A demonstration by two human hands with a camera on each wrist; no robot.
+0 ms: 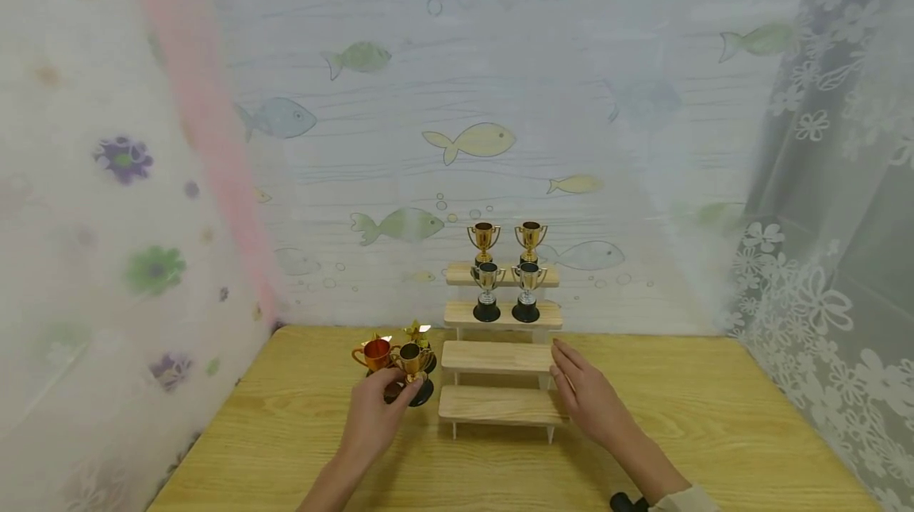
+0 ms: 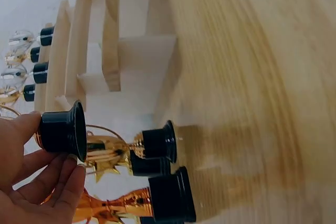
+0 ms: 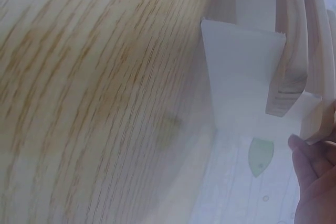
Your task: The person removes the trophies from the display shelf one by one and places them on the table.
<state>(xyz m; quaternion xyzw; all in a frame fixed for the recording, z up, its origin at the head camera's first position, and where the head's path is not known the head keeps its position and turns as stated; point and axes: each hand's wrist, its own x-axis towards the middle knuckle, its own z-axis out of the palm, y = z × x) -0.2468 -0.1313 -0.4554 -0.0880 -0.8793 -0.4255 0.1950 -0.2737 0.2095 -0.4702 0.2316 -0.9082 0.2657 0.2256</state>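
In the head view my left hand [image 1: 378,409] pinches a small gold trophy cup [image 1: 412,356] near its stem, left of the stepped wooden stand. The cup's black base [image 2: 59,132] shows between thumb and fingers in the left wrist view, raised off the table. Right behind it stand an orange-bronze trophy cup [image 1: 376,353] and a gold star-topped trophy [image 1: 416,332]. My right hand [image 1: 589,397], fingers mostly straight, rests against the right side of the stand [image 1: 500,405], its fingertips [image 3: 295,142] right at a step's end.
Two gold trophy cups [image 1: 531,237] stand on the top step, and two silver ones [image 1: 488,280] on the step below. The lower two steps are bare wood. A fish-print curtain [image 1: 471,139] hangs behind the wood-grain table [image 1: 678,393]. A small black object [image 1: 628,502] lies near the right wrist.
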